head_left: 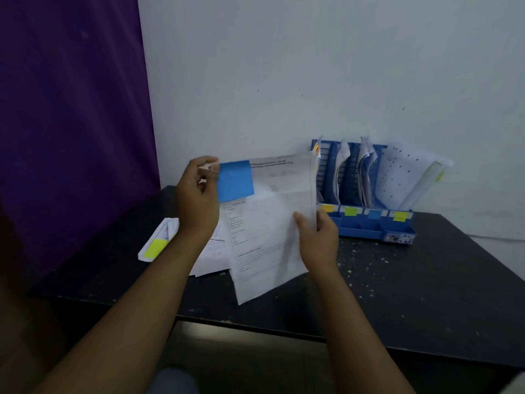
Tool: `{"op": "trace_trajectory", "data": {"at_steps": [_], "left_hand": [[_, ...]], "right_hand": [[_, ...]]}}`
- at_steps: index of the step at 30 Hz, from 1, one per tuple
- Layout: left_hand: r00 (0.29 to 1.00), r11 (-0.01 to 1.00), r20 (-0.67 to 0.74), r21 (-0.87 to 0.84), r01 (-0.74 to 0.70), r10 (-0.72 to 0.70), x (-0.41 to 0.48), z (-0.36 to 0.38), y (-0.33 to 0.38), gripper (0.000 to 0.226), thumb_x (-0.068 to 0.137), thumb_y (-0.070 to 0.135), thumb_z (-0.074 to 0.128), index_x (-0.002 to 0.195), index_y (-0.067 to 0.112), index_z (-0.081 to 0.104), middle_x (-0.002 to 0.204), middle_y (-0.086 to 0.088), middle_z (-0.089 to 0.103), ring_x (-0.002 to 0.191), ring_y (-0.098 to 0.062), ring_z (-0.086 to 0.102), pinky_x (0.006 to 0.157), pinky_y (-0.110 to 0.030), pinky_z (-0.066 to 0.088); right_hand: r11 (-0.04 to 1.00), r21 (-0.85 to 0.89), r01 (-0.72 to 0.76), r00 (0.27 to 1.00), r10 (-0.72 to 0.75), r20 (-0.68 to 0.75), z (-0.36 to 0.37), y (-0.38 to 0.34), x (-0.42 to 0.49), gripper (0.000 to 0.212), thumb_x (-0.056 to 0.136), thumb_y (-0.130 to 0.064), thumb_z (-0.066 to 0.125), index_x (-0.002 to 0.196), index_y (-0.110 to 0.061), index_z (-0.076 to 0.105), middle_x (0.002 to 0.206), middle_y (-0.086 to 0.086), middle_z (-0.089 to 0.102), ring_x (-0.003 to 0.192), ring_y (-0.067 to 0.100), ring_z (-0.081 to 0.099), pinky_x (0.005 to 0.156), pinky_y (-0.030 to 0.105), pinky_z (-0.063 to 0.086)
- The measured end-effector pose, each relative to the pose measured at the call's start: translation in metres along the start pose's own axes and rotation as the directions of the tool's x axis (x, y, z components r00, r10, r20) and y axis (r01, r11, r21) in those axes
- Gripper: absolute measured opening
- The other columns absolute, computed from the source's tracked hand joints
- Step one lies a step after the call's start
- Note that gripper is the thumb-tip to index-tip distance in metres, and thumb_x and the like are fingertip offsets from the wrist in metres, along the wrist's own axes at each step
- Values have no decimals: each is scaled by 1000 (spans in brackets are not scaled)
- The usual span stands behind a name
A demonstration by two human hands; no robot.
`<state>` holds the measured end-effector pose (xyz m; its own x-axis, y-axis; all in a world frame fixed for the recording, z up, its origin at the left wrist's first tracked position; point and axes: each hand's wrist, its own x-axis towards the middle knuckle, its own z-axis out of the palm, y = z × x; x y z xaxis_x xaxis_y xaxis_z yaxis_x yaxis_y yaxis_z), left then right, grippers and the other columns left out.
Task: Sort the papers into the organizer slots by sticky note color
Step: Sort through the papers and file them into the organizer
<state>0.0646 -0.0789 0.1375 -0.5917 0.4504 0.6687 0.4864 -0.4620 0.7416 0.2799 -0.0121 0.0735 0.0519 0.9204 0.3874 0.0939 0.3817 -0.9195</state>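
I hold a white printed paper (270, 223) upright above the black table (397, 280). A blue sticky note (235, 180) sits on its top left corner. My left hand (199, 194) pinches that top left corner beside the note. My right hand (316, 237) grips the paper's right edge. The blue organizer (366, 223) stands at the back right against the wall, with orange, green, blue and yellow notes along its front. Several papers stand in its slots.
A small pile of papers (210, 251) lies on the table behind my left arm, and one folded sheet there carries a yellow sticky note (155, 248). A purple curtain (71, 109) hangs at the left. The table's front edge runs below my forearms.
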Motion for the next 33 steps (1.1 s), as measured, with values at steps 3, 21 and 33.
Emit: {"op": "trace_trajectory", "data": {"at_steps": [3,21,33], "left_hand": [[989,990,73,-35,135,-132,-4,8,5,45,99,38,73,136,25,52,84,6,72,82,4,67,75,-8,50],[949,971,217,117,209,-231,-34,26,-1,20,102,34,68,107,14,71,98,10,73,90,-2,72,59,-9,53],[821,974,525,146,171,-222,-8,48,65,25,99,43,70,101,19,78,75,9,77,55,-7,66,54,-23,55]], "right_hand": [[989,149,-4,997,14,-69,-9,-7,-4,16,104,-34,63,101,-22,73,98,-3,76,91,10,72,72,21,58],[978,209,-28,986,61,-153,-30,-14,-3,14,105,-33,61,107,-25,72,105,-8,76,95,2,72,77,22,62],[992,128,-19,958,54,-282,-83,-12,10,19,102,-27,60,87,-18,68,83,-9,70,76,2,65,69,28,50]]}}
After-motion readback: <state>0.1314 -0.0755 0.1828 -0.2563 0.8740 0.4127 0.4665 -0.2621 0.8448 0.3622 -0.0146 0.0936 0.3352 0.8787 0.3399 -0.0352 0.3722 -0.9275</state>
